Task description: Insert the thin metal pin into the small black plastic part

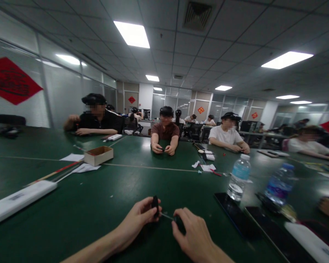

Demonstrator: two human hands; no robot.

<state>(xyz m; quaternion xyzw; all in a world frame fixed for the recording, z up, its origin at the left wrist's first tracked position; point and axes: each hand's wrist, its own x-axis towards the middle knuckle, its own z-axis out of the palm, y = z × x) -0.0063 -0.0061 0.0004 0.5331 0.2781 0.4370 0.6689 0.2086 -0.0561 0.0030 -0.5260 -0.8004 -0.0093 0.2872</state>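
Note:
Over the green table [106, 223], my left hand [139, 215] pinches a small black part [155, 206] upright between thumb and fingers. What exactly that part is, I cannot make out. My right hand [190, 228] is closed around the dark handle of a screwdriver [167, 216], its thin metal shaft reaching left toward the black part. Whether the tip touches the part is too small to tell. Most of the handle is hidden by my fingers.
Right of my hands are a dark phone [235, 215], another dark slab [274, 230], a water bottle [239, 177] and a blue-capped bottle [280, 184]. To the left lie a long white device [22, 201] and an open cardboard box [98, 156]. Several people sit across the table.

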